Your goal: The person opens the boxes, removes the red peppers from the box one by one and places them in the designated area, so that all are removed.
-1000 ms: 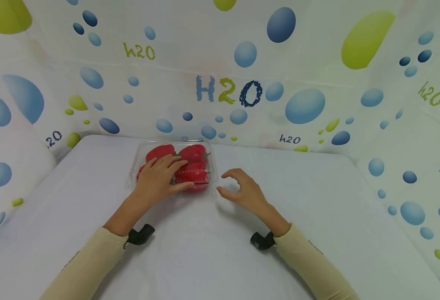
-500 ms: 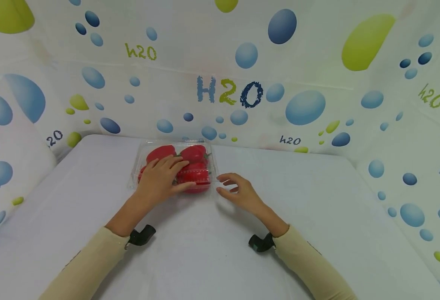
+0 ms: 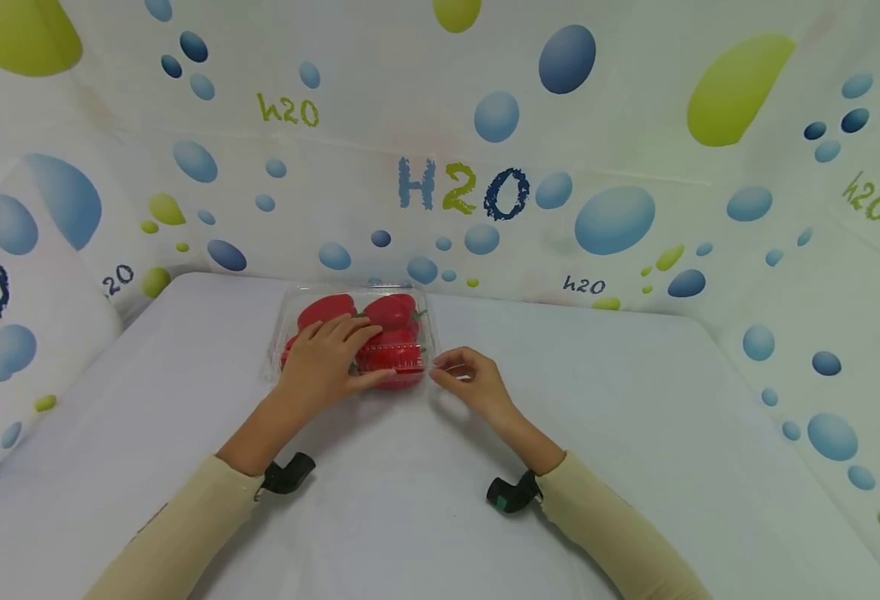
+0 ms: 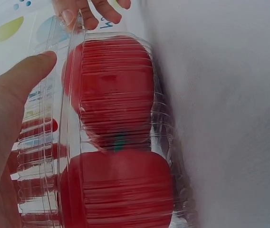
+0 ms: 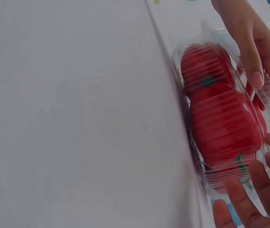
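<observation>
A clear plastic clamshell box point(image 3: 275, 329) with several red bell peppers point(image 3: 391, 312) inside lies toward the back of the table, its lid over them. My left hand point(image 3: 320, 362) rests flat on top of the lid, fingers spread forward and thumb along the near edge, hiding some of the peppers. At the box's right near corner is my right hand point(image 3: 477, 383). Its thumb and index finger pinch the rim there, while the other fingers point(image 5: 239, 199) are loosely bent beside it. Ribbed side walls and green stems show in both wrist views.
A white cloth covers the table point(image 3: 560, 400). Behind it hangs a white curtain point(image 3: 350, 192) with blue and green drops and H2O lettering. Black wrist cameras point(image 3: 290, 473) stick out from both beige sleeves point(image 3: 612, 521).
My right hand has moved slightly left to the box's corner, and its thumb and index finger have closed together on the rim. The left hand has stayed on the lid.
</observation>
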### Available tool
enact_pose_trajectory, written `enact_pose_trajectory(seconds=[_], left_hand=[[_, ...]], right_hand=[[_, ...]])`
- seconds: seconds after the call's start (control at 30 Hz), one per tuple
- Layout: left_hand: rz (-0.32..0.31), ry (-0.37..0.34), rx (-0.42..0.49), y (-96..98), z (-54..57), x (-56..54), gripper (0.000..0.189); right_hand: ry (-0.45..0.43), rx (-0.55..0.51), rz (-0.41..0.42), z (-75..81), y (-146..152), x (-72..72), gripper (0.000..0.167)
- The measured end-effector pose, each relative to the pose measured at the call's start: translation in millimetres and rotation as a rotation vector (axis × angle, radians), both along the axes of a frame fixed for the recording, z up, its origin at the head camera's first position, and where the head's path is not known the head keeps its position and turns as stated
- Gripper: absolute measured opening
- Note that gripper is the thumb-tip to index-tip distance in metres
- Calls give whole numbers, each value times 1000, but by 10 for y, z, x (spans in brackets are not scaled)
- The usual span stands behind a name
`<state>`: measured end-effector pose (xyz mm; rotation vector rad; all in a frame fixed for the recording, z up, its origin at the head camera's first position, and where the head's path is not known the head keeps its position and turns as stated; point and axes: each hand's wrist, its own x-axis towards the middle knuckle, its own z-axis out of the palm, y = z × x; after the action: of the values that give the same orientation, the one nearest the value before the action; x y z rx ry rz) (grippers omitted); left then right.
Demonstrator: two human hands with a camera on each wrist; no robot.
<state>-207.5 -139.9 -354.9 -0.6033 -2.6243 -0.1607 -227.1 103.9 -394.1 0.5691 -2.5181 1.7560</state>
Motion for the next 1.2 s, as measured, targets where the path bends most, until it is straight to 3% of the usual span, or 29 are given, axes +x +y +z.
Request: enact_pose_trajectory(seconds=[0.27, 0.53, 0.87, 1.2], left_hand=[[-20, 9, 34, -12, -39, 11, 70], [-2, 31, 68, -67, -76, 47, 68], [12, 132, 70, -147, -114, 124, 67], [11, 223, 78, -271, -80, 198, 68]], right_hand=[[-33, -38, -22, 35, -32, 33, 23], [-50, -16, 8, 312, -50, 217, 20], [-71, -14, 19, 296, -27, 208, 22], [-53, -24, 40, 283, -4, 185, 22]])
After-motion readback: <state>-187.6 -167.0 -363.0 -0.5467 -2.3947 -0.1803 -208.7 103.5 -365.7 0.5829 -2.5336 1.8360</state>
